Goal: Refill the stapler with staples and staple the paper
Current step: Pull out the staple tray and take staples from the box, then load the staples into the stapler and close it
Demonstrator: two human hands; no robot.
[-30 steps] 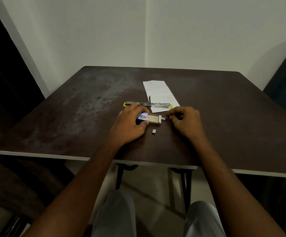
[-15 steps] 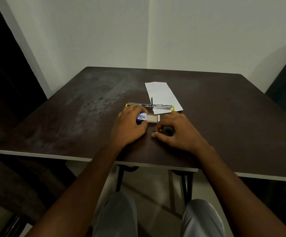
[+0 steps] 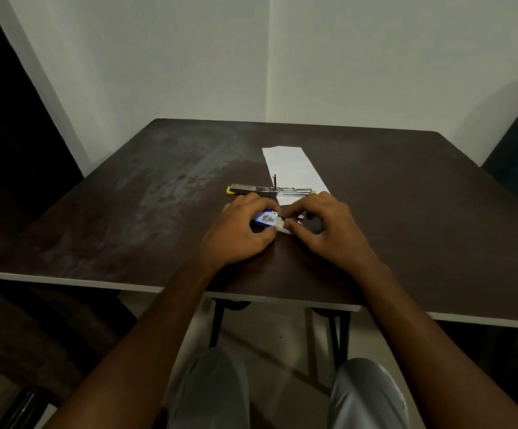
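Observation:
A small blue staple box (image 3: 265, 219) with its pale inner tray slid out to the right lies on the dark table (image 3: 127, 212). My left hand (image 3: 239, 232) grips the box's blue sleeve. My right hand (image 3: 328, 229) has thumb and fingertips pinched at the open tray's end; whether a staple strip is between them is hidden. Just beyond the hands the metal stapler (image 3: 270, 189) with yellow ends lies opened flat. Its right half rests on the near end of a folded white paper (image 3: 293, 167).
The table's near edge (image 3: 96, 283) runs just under my wrists. Grey walls meet in a corner behind the table. A dark chair back (image 3: 517, 156) stands at the right edge, and dark furniture fills the left. My knees show under the table.
My right hand went down to the loose staple piece on the table, then came back up to the tray's open end. That piece is no longer visible on the table. My left hand stayed.

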